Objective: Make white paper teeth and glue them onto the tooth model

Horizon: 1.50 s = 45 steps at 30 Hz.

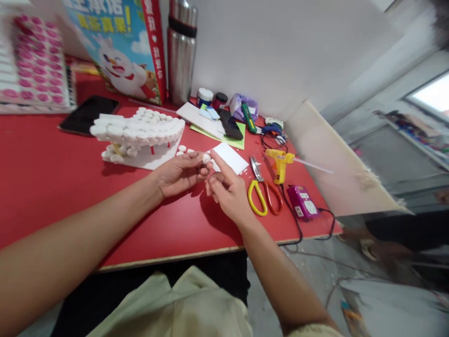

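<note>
Between the thumb and fingers of my left hand (183, 174) is a small white rounded piece (206, 158), held above the red table. My right hand (226, 187) is close beside it, the index finger stretched toward the piece and the other fingers loosely bent. I cannot tell whether that fingertip touches it. Behind my left hand stands a white model (136, 128) covered in similar rounded pieces, with red posts on a white base. A few loose white pieces (182, 148) and a white sheet (229, 157) lie just beyond my hands.
Scissors (261, 187) with yellow and red handles lie right of my right hand. Beyond them are a yellow glue gun (280, 164) and a purple power socket (302, 202) with cords. A steel flask (181, 54), printed box (119, 51), black tablet (87, 114) and green cutter (249, 117) stand or lie behind.
</note>
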### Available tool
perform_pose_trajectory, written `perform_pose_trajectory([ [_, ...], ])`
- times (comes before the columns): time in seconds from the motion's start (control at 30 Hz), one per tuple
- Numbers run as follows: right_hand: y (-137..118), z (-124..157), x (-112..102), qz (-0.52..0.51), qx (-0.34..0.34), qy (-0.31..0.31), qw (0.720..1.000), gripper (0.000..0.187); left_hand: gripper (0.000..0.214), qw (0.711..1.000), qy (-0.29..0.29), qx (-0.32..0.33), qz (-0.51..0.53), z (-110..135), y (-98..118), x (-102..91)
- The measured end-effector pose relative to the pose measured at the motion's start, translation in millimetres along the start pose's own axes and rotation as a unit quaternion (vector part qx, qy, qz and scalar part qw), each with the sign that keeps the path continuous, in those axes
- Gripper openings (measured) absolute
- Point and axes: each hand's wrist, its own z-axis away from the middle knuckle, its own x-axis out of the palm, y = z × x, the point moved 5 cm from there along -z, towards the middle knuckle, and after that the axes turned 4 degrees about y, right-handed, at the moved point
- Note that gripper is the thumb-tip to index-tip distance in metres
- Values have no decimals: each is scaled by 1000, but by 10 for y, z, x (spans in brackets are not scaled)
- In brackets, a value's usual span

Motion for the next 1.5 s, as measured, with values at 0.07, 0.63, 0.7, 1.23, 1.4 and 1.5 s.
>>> perform_pose_trajectory([
  [0.07,2,7,9,-9,-1,-6,1000,62,24,1000,1,5,6,2,6,-1],
  [0.63,-24,23,35,62,-42,-22,997,65,16,1000,6,17,0,-2,10,-4],
  [0.7,-20,24,28,72,-44,-20,996,65,16,1000,3,20,-5,-4,14,-4],
  [1.23,-34,35,14,-82,47,-27,995,65,13,1000,-4,14,-5,33,33,44],
  [1.4,5,-21,7,-252,81,-10,964,62,8,1000,-12,9,-17,6,25,12],
  [1.5,27,-56,-33,-293,115,15,949,51,12,1000,-16,13,-17,0,23,-2],
])
